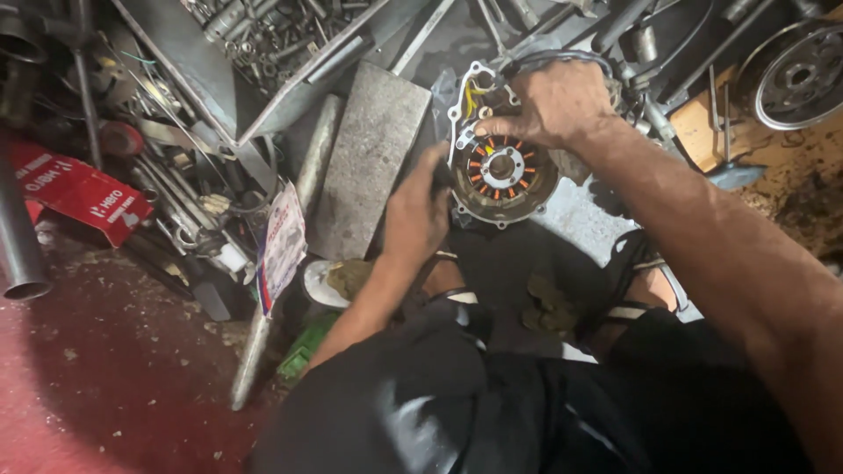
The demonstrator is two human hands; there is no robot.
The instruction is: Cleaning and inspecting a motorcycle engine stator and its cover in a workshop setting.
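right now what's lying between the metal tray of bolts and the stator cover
In the head view, a flat grey stone block lies between the metal tray and the stator cover; the left hand is just below it.

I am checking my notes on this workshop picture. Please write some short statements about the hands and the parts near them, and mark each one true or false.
1. The right hand rests on the upper rim of the engine cover. True.
2. The coils inside the cover are blue. False: they are orange copper, set in a ring.
3. The left hand is at the left edge of the cover. True.
4. The grey slab lies to the right of the cover. False: it lies to its left.
5. A red carton lies at the far left. True.
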